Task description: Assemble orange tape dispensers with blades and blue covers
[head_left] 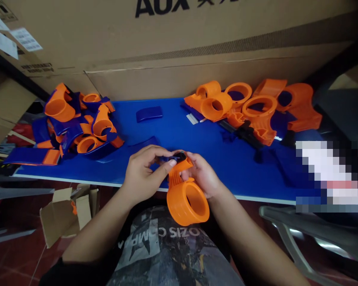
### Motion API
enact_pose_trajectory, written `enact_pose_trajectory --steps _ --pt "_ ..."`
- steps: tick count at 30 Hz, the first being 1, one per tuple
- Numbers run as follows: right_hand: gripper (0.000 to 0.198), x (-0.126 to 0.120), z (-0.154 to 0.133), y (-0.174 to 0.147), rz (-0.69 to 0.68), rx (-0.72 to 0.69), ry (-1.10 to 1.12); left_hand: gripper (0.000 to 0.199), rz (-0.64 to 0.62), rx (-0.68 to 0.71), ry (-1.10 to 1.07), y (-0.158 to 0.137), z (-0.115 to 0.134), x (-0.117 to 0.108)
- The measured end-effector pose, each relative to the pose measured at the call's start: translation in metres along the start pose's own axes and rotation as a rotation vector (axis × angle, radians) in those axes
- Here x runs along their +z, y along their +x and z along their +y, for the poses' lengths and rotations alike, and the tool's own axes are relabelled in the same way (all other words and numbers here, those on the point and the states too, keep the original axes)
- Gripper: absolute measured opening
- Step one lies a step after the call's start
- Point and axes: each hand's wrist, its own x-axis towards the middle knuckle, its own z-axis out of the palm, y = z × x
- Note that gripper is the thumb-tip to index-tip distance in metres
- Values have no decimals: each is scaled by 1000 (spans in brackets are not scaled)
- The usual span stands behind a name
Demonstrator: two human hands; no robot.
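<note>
Close to my body, my right hand point(203, 172) is closed around the upper part of an orange plastic tape dispenser point(185, 200), whose wide ring hangs down toward my lap. My left hand point(147, 171) pinches a small dark piece point(166, 158) between thumb and fingers, against the dispenser's top end. A black part point(181, 157) shows there between the two hands; its exact shape is partly hidden by my fingers. Just beyond my left hand lies a flat blue plastic piece point(143, 142), and farther back a curved blue cover point(149, 114).
Orange and blue dispensers are heaped at the left point(77, 127). Several orange dispenser bodies point(259, 105) lie at the right, with black parts point(247, 134) before them. A big cardboard box point(173, 43) walls off the back of the blue table point(170, 127). An open carton point(58, 216) stands below, left.
</note>
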Motion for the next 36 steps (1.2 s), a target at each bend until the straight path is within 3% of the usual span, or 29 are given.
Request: enact_pose_trajectory --steps 4,9,12,21,32,36 --pt "36 1 -1 -2 10 52 28 13 32 -14 -108 0 -4 0" --pt "32 -2 2 -2 28 50 56 14 70 182 60 2 -2 -3" --pt "28 -2 4 -1 25 22 96 15 84 217 90 3 1 -3" --pt "35 -3 1 -3 -29 44 23 21 113 74 -72 5 3 5" --pt "24 -2 0 -3 -36 65 113 14 81 79 -10 10 13 8" --pt "36 -8 2 -1 -126 116 91 10 40 15 -29 16 10 14"
